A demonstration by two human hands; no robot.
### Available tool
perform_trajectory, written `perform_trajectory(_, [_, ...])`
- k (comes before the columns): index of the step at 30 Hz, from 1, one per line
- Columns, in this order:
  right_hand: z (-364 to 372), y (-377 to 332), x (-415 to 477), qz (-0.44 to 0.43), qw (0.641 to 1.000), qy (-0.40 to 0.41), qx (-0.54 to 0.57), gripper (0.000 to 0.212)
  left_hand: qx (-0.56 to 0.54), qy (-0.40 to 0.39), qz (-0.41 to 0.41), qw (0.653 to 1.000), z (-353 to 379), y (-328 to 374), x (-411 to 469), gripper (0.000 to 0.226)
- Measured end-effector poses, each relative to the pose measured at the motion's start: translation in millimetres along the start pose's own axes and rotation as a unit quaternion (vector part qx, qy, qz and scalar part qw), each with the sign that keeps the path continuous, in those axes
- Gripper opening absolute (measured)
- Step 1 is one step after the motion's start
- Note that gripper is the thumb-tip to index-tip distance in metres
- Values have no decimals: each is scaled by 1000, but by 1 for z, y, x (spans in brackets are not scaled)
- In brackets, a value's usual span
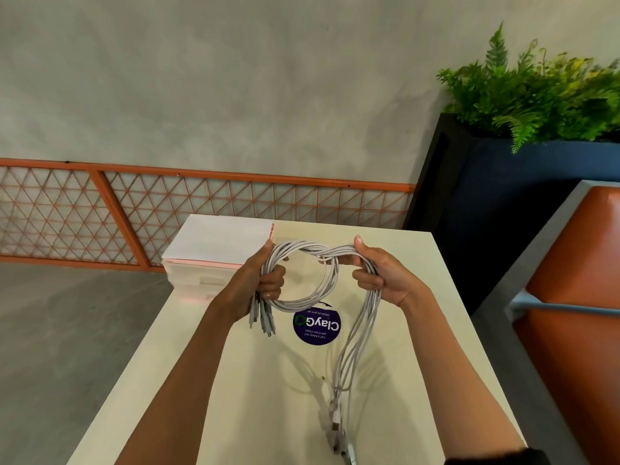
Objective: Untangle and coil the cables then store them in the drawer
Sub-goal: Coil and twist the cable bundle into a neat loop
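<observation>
A: Where are the cables (pixel 303 298)?
B: In a white looped bundle, held above the worktop (pixel 268 380), loose ends trailing toward its near edge.
A: And the hands?
B: Left grip (pixel 265 280) and right grip (pixel 379 273) each clamp one side of the loop. The drawer unit (pixel 201 276) stands behind.

Smooth matt plastic-coated cables (pixel 356 330), matt smooth table (pixel 268 397), smooth sticker (pixel 317 327), matt plastic drawers (pixel 201 276), rough wall (pixel 235 95), painted metal grille (pixel 235 177).

A shared pantry, going by the sticker (pixel 316 325) urging clean pantries.
</observation>
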State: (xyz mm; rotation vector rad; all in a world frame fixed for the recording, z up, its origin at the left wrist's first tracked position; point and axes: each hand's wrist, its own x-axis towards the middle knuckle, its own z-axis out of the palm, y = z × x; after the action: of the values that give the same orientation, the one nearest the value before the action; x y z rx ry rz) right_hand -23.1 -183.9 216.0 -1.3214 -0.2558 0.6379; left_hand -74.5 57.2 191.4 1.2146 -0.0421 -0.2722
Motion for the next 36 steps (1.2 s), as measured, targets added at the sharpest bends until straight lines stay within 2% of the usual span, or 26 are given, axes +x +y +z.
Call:
perform_trajectory(3, [-6, 1, 2, 4, 1000, 2, 17, 35, -33, -71, -22, 997, -5, 2, -2, 40])
perform_trajectory(6, [-10, -2, 1, -3, 1000, 6, 21, 36, 18, -117, -20, 993, -8, 5, -3, 45])
perform_trajectory(11, [-12, -9, 2, -11, 1000, 23, 6, 37, 96, -146, -36, 984, -10, 17, -3, 67])
perform_trajectory(14, [-12, -10, 1, -12, 999, 39, 3, 40, 105, -150, -44, 982, -6, 21, -2, 67])
perform_trajectory(16, [-11, -10, 1, -11, 999, 52, 5, 42, 94, -113, -41, 988, 2, 22, -2, 65])
perform_trajectory(18, [-11, -9, 3, -10, 998, 66, 15, 44, 143, -34, -2, 989, 13, 21, 0, 59])
perform_trajectory(21, [-10, -7, 8, -10, 997, 74, 24, 44, 246, 137, 101, 954, 28, 16, 8, 32])
perform_trajectory(24, [-10, -6, 11, -8, 997, 72, 14, 42, 267, 237, 200, 913, 35, 5, 15, 34])
perform_trajectory(26, [-10, -6, 13, -8, 998, 69, 9, 39, 301, 262, 269, 877, 35, -3, 18, 27])
perform_trajectory(29, [-7, -8, 12, -6, 998, 57, 8, 40, 296, 271, 302, 865, 32, -10, 20, 33])
perform_trajectory(31, [-5, -9, 11, -2, 999, 50, 2, 37, 283, 273, 313, 865, 32, -12, 22, 39])
perform_trajectory(33, [-3, -10, 8, -4, 998, 54, -18, 38, 253, 284, 309, 872, 35, -10, 22, 33])
perform_trajectory(36, [1, -12, 3, -23, 992, 76, -95, 42, 173, 303, 249, 904, 35, -6, 22, 25])
